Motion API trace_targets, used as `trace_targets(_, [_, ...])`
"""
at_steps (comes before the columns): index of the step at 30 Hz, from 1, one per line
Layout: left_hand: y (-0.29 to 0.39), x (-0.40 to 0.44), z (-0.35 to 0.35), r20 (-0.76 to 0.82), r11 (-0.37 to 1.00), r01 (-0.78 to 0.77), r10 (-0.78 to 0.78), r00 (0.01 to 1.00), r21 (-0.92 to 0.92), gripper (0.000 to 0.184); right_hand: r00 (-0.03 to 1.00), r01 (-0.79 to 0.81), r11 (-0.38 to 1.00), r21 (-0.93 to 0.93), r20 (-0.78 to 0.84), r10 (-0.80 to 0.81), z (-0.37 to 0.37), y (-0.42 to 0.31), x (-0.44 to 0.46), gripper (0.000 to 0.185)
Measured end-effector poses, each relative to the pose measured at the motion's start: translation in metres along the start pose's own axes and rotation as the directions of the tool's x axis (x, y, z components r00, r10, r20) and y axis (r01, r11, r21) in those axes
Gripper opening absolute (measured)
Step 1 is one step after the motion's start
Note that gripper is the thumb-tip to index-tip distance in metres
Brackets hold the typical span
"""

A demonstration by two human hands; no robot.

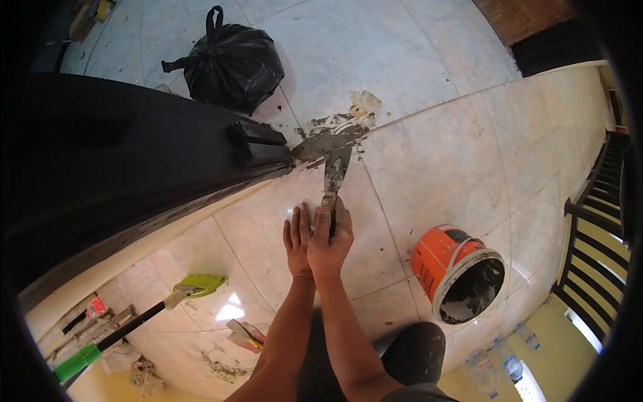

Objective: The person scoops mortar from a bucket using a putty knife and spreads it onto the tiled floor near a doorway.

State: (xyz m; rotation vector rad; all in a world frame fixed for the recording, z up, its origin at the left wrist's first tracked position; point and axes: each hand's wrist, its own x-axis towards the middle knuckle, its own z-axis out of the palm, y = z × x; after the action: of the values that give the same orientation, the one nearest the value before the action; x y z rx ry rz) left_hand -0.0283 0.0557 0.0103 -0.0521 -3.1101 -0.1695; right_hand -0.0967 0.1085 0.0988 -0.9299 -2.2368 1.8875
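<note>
My right hand (331,244) is closed around the handle of a putty knife (337,171), its broad blade smeared with grey paste and pointing away from me. The blade's edge lies at a patch of wet grey mortar (325,144) on the tiled floor, beside the foot of a black door frame (261,144). My left hand (299,241) is next to the right one, fingers stretched out and pointing forward, touching its side. Whether the left palm presses on the floor is hidden. Dried, flaky residue (365,104) surrounds the far side of the mortar.
A tied black plastic bag (234,67) sits beyond the frame. To my right, an orange bucket (434,261) with a mortar-smeared inside leans toward me. At left lie a green broom (201,285) and a red-handled tool (248,335). Plastic bottles (512,367) and a black railing (586,234) are at right.
</note>
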Motion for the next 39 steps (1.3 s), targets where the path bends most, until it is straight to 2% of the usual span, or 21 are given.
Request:
trace_targets(1, [-0.001,-0.001,0.002,0.003,1.000,0.000,0.000,1.000,0.001,0.054,1.000,-0.003,1.000,0.000,0.000,0.003,-0.001,0.001,0.001,0.038])
trace_targets(3, [-0.003,-0.001,0.005,0.018,0.998,-0.019,0.018,1.000,0.065,0.056,0.981,0.193,0.980,-0.053,0.010,-0.192,-0.002,0.004,0.005,0.038])
trace_targets(4, [-0.004,-0.001,0.004,0.019,0.998,-0.018,0.017,1.000,0.066,0.056,0.981,0.191,0.980,-0.052,0.011,-0.191,-0.002,0.009,0.008,0.038])
trace_targets(6, [-0.005,-0.001,-0.003,0.014,0.997,-0.044,0.045,0.999,-0.068,0.065,0.939,0.344,0.933,-0.103,0.053,-0.340,-0.004,0.021,0.015,0.040])
trace_targets(7, [-0.004,0.000,-0.008,0.015,0.997,-0.042,0.043,0.999,-0.066,0.065,0.939,0.343,0.934,-0.102,0.056,-0.339,-0.006,0.025,0.019,0.040])
trace_targets(9, [-0.001,0.002,-0.017,0.142,0.993,0.004,0.013,0.990,-0.120,0.075,0.930,0.365,0.924,-0.119,0.093,-0.355,-0.010,0.033,0.025,0.042])
trace_targets(13, [0.000,0.003,-0.020,0.169,0.993,0.006,0.014,0.985,-0.116,0.082,0.927,0.369,0.916,-0.158,0.134,-0.351,-0.017,0.041,0.032,0.043])
trace_targets(16, [0.001,0.005,-0.022,0.180,0.989,0.029,-0.002,0.984,-0.147,0.085,0.917,0.394,0.879,-0.268,0.174,-0.358,-0.020,0.042,0.034,0.045])
trace_targets(19, [0.001,0.005,-0.023,0.182,0.989,0.029,-0.002,0.983,-0.145,0.088,0.894,0.446,0.824,-0.349,0.218,-0.392,-0.021,0.053,0.036,0.047])
trace_targets(21, [0.002,0.006,-0.024,0.182,0.989,0.027,-0.001,0.983,-0.143,0.089,0.838,0.545,0.710,-0.446,0.256,-0.482,-0.024,0.060,0.038,0.049])
trace_targets(25, [0.000,0.005,-0.023,0.175,0.989,0.016,0.010,0.985,-0.149,0.091,0.815,0.575,0.670,-0.469,0.260,-0.517,-0.029,0.064,0.038,0.050])
trace_targets(30, [-0.001,0.005,-0.023,0.152,0.971,0.039,-0.003,0.988,-0.236,0.096,0.786,0.618,0.599,-0.509,0.377,-0.490,-0.055,0.065,0.035,0.055])
trace_targets(34, [-0.002,0.005,-0.026,0.137,0.967,0.033,0.002,0.991,-0.251,0.098,0.811,0.585,0.633,-0.507,0.359,-0.462,-0.064,0.066,0.033,0.058])
trace_targets(36, [-0.002,0.006,-0.027,0.121,0.970,0.018,0.012,0.993,-0.241,0.101,0.776,0.627,0.629,-0.461,0.301,-0.554,-0.061,0.064,0.042,0.053])
trace_targets(39, [-0.002,0.005,-0.025,0.098,0.955,0.007,0.023,0.995,-0.297,0.104,0.745,0.660,0.595,-0.459,0.305,-0.593,-0.052,0.058,0.057,0.052])
